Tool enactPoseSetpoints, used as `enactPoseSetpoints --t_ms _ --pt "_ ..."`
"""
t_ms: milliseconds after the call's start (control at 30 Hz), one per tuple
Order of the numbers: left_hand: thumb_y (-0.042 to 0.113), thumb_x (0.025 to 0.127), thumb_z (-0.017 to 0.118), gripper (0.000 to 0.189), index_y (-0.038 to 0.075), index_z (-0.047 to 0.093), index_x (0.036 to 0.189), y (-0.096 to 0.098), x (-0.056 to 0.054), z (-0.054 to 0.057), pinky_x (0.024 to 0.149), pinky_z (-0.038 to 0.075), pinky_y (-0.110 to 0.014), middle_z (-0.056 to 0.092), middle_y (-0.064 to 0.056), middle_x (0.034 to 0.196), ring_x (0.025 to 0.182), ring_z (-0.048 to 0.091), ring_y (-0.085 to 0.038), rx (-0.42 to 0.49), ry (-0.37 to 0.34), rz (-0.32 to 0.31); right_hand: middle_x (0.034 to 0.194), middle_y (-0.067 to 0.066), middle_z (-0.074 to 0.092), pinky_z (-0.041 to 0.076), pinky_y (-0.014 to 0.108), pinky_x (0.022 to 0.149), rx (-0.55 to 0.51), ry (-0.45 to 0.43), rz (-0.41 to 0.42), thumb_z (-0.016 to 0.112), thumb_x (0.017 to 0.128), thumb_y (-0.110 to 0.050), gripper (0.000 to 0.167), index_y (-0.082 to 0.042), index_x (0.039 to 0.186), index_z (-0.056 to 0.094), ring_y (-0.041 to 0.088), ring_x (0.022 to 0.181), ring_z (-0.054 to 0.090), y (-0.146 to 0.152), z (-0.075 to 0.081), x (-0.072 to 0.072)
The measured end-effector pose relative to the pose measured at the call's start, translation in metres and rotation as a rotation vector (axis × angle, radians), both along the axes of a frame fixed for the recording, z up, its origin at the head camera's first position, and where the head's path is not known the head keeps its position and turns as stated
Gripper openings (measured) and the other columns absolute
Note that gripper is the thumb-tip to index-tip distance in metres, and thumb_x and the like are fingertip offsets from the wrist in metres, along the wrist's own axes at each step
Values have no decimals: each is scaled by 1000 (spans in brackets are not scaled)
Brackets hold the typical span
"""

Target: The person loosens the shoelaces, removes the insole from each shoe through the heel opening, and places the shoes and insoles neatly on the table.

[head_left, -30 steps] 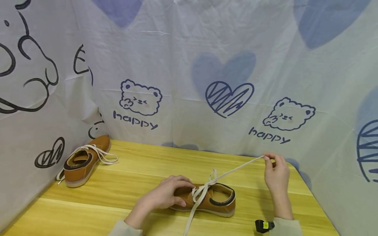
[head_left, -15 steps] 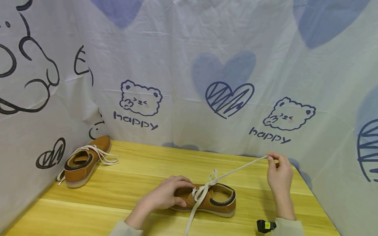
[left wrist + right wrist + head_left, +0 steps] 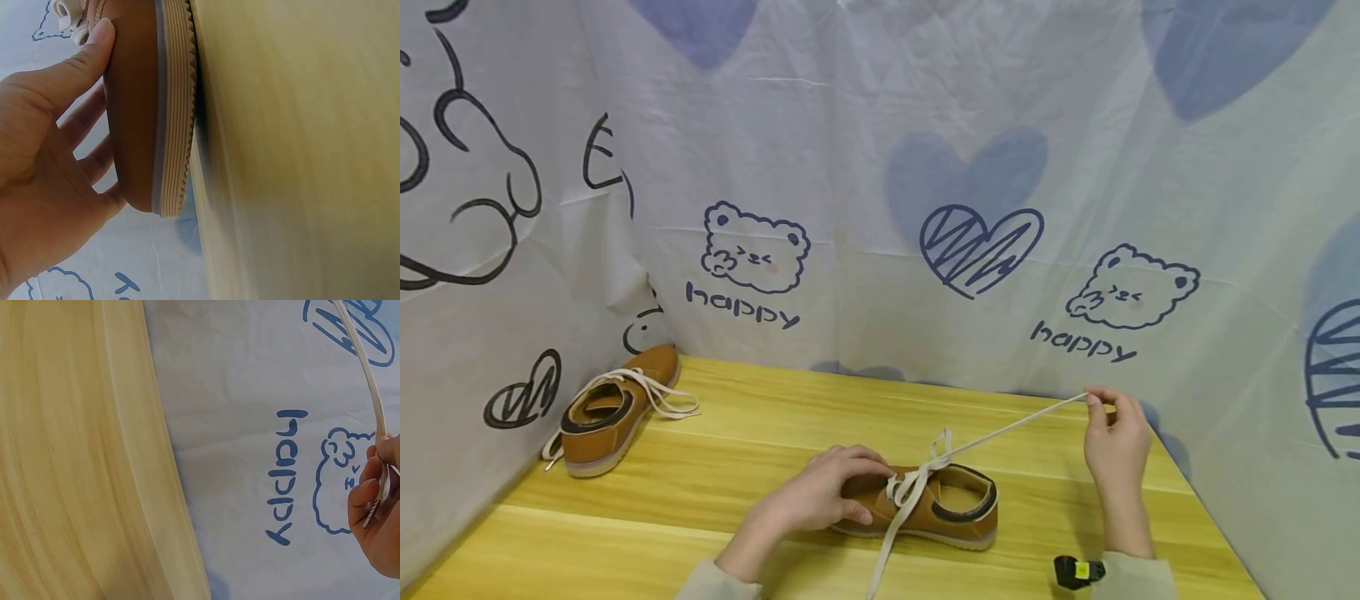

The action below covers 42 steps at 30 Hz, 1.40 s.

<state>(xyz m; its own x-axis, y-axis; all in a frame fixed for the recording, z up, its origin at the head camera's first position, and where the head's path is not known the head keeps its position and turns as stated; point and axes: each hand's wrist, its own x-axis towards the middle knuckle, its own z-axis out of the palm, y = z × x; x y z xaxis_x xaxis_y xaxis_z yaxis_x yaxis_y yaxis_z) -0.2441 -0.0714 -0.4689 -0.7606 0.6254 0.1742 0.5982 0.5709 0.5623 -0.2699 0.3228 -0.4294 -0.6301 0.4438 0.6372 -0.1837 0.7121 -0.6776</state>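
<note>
A brown shoe [image 3: 928, 523] with a dark collar lies on the table, its toe pointing left. My left hand [image 3: 818, 496] grips the toe, the thumb on the near side and the other fingers over the far side. At the right, my right hand [image 3: 1118, 442] pinches the end of a white shoelace [image 3: 367, 369] that stretches taut from the shoe. The lace's tip pokes out below the fingers in the right wrist view. White loops and a knot lie over the tongue, and another lace end hangs down the near side.
A matching brown shoe [image 3: 597, 442] with loose white laces stands at the table's back left, against the printed cloth [image 3: 865, 317]. Beside the right sleeve is a small black object [image 3: 1075, 572] with a yellow patch. Wood-grained table [image 3: 737, 417] lies underneath.
My right hand has moved slightly to the right, holding the lace end, and the lace reaches a little farther. My left hand and the shoe have stayed in place.
</note>
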Motion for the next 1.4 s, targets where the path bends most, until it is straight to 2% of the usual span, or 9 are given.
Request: enactPoseSetpoints --t_ms 400,1133,1400 --pt "23 84 86 58 26 67 139 1 1 3 112 36 -61 60 2 143 133 53 -30 -5 -1 -1 111 14 65 37 16 70 -37 -32 -34 59 106 -13 21 1 114 72 -3 76 44 8 2 3" --pt "22 85 84 58 25 66 140 -1 0 5 114 34 -62 58 0 145 135 51 -31 4 -35 1 110 12 63 37 14 70 -87 -11 -73 59 105 -11 21 3 115 72 -6 76 42 16 7 6" --pt "24 85 85 59 27 66 140 -1 0 3 114 34 -62 58 1 145 135 51 -30 -1 -27 -1 112 11 62 37 12 68 -98 -38 -72 58 106 -13 23 2 117 71 -5 77 43 19 5 7"
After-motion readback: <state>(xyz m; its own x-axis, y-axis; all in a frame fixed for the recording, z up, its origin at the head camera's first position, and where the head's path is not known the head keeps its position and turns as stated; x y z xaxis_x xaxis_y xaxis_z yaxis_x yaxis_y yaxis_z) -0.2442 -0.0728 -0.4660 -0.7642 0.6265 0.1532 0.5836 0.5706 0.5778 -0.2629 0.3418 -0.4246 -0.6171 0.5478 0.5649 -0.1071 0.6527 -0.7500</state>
